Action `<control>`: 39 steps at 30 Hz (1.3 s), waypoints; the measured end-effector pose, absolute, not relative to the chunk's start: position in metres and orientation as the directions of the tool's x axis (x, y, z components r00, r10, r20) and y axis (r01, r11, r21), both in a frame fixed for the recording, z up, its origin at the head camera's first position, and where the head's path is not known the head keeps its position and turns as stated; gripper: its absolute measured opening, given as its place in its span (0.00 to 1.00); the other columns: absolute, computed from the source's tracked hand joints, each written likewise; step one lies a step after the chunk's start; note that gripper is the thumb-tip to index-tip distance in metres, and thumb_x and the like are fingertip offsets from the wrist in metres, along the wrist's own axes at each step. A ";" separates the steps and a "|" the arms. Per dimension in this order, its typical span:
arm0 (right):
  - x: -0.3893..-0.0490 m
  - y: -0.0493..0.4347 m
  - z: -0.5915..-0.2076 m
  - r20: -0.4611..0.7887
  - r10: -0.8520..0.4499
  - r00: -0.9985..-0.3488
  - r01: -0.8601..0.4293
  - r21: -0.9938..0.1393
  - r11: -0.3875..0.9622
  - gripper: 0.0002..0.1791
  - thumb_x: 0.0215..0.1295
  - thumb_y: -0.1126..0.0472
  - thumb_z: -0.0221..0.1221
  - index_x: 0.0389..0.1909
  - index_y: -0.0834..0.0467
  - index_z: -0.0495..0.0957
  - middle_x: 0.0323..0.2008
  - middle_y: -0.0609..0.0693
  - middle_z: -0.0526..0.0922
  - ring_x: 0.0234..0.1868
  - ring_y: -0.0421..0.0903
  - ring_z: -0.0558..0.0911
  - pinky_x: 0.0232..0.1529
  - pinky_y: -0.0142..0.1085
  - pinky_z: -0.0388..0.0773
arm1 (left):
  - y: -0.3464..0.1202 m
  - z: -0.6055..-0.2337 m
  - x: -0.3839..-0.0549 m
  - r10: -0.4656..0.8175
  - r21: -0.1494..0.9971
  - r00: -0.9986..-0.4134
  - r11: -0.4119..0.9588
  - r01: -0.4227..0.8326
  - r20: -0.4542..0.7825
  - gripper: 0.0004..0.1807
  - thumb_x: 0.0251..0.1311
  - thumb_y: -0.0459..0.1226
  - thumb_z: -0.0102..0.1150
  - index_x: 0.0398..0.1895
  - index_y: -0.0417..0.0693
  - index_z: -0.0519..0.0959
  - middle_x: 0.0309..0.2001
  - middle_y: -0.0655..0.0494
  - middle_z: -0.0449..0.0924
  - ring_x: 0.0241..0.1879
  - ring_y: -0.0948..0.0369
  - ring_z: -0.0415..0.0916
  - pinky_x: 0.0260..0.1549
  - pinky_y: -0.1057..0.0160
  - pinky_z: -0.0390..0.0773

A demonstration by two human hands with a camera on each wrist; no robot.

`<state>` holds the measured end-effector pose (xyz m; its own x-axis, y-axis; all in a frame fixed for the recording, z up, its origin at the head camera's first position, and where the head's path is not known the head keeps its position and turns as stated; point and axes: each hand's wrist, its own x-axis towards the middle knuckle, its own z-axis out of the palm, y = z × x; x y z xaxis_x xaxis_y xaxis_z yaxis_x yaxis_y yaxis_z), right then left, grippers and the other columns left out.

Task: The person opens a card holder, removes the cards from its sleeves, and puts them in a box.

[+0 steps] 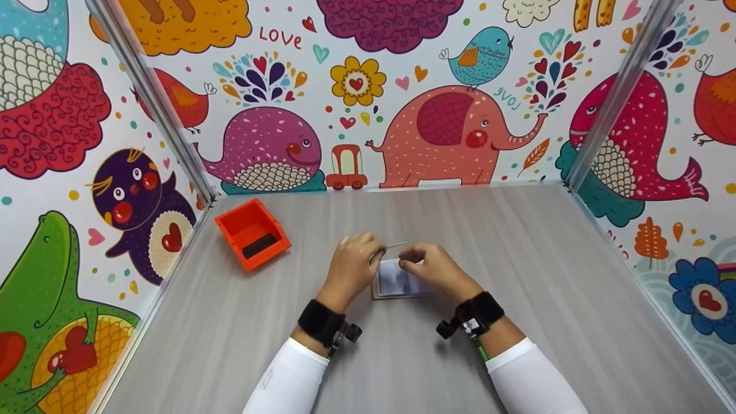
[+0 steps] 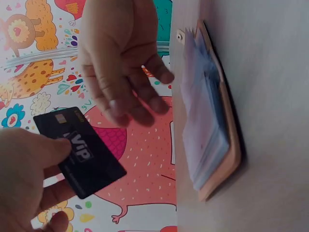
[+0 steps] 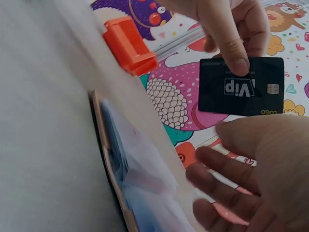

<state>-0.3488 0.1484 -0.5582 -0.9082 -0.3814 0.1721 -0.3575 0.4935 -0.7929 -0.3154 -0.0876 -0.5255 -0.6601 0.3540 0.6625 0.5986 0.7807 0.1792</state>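
My left hand (image 1: 352,264) pinches a black bank-style card (image 2: 99,166) between thumb and fingers, above the table. "Vip" and a gold chip show on the card's face (image 3: 217,99) in the right wrist view. Close by on the right, my right hand (image 1: 443,269) hovers with fingers loosely bent and holds nothing; the wrist views show a gap between it and the card. Beneath both hands lies an open card holder (image 1: 393,279) with a brown cover and clear plastic sleeves (image 2: 203,130). The right hand hides part of its right side in the head view.
An orange open box (image 1: 244,221) stands at the left back of the grey table (image 1: 517,247), with a dark flat item (image 1: 259,245) inside. Patterned panels (image 1: 356,144) enclose the table at the back and both sides.
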 end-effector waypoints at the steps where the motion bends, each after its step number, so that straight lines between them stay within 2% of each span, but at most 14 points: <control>1: -0.349 0.150 -0.558 0.163 -0.390 -0.906 -0.366 -0.765 0.529 0.11 0.78 0.59 0.71 0.51 0.63 0.92 0.45 0.54 0.95 0.49 0.50 0.91 0.55 0.48 0.88 | -0.089 -0.525 -0.316 0.358 0.154 -0.649 0.789 0.594 0.671 0.02 0.73 0.36 0.74 0.43 0.51 0.93 0.38 0.56 0.87 0.40 0.56 0.86 0.40 0.53 0.80; 4: -0.348 0.155 -0.557 0.130 -0.403 -0.906 -0.372 -0.701 0.608 0.07 0.76 0.62 0.71 0.47 0.61 0.92 0.43 0.53 0.93 0.46 0.48 0.88 0.52 0.49 0.87 | -0.094 -0.523 -0.318 0.356 0.093 -0.622 0.816 0.571 0.698 0.02 0.72 0.37 0.75 0.42 0.52 0.94 0.36 0.57 0.86 0.39 0.56 0.85 0.38 0.54 0.76; 7: -0.347 0.159 -0.558 0.101 -0.400 -0.911 -0.371 -0.627 0.685 0.08 0.72 0.64 0.71 0.47 0.62 0.93 0.43 0.53 0.92 0.44 0.47 0.86 0.50 0.48 0.88 | -0.100 -0.523 -0.321 0.345 0.043 -0.597 0.841 0.539 0.724 0.02 0.71 0.36 0.75 0.39 0.52 0.95 0.34 0.57 0.85 0.37 0.56 0.84 0.37 0.54 0.73; 12: -0.345 0.158 -0.560 0.096 -0.453 -0.886 -0.444 -0.458 0.770 0.11 0.65 0.65 0.74 0.47 0.64 0.94 0.46 0.56 0.91 0.46 0.50 0.87 0.56 0.51 0.89 | -0.119 -0.520 -0.327 0.318 -0.004 -0.597 0.885 0.466 0.737 0.03 0.70 0.35 0.76 0.38 0.49 0.96 0.33 0.56 0.86 0.36 0.55 0.85 0.37 0.54 0.71; 15: -0.344 0.156 -0.560 0.114 -0.481 -0.869 -0.484 -0.396 0.781 0.11 0.62 0.67 0.75 0.45 0.65 0.94 0.45 0.57 0.90 0.47 0.53 0.88 0.57 0.53 0.88 | -0.138 -0.515 -0.331 0.277 0.003 -0.613 0.910 0.415 0.740 0.03 0.69 0.34 0.76 0.40 0.49 0.97 0.34 0.54 0.88 0.37 0.53 0.86 0.38 0.53 0.71; 23: -0.344 0.154 -0.560 0.082 -0.467 -0.881 -0.460 -0.384 0.801 0.12 0.65 0.66 0.76 0.47 0.66 0.94 0.46 0.57 0.89 0.48 0.52 0.87 0.58 0.52 0.89 | -0.195 -0.501 -0.333 0.086 0.168 -0.722 0.947 0.272 0.686 0.05 0.70 0.34 0.75 0.43 0.46 0.96 0.37 0.49 0.87 0.43 0.46 0.85 0.44 0.45 0.72; 29: -0.345 0.156 -0.561 0.084 -0.468 -0.880 -0.461 -0.395 0.795 0.11 0.65 0.66 0.76 0.47 0.65 0.94 0.46 0.56 0.89 0.48 0.51 0.86 0.58 0.51 0.88 | -0.222 -0.502 -0.335 -0.071 0.237 -0.780 0.966 0.101 0.622 0.08 0.69 0.32 0.71 0.46 0.43 0.95 0.42 0.42 0.87 0.50 0.41 0.83 0.49 0.39 0.72; 32: -0.345 0.157 -0.562 0.089 -0.471 -0.878 -0.465 -0.399 0.791 0.11 0.64 0.66 0.76 0.46 0.65 0.94 0.46 0.55 0.89 0.47 0.50 0.86 0.58 0.51 0.88 | -0.229 -0.506 -0.336 -0.147 0.253 -0.799 0.967 0.007 0.583 0.12 0.67 0.28 0.67 0.49 0.42 0.94 0.45 0.39 0.87 0.52 0.40 0.81 0.51 0.38 0.71; 39: -0.345 0.159 -0.563 0.104 -0.481 -0.870 -0.480 -0.395 0.783 0.11 0.64 0.67 0.76 0.46 0.64 0.94 0.45 0.55 0.88 0.48 0.51 0.86 0.58 0.51 0.88 | -0.239 -0.510 -0.336 -0.303 0.317 -0.794 0.937 -0.147 0.528 0.15 0.75 0.27 0.60 0.55 0.41 0.93 0.49 0.37 0.85 0.55 0.39 0.79 0.55 0.35 0.69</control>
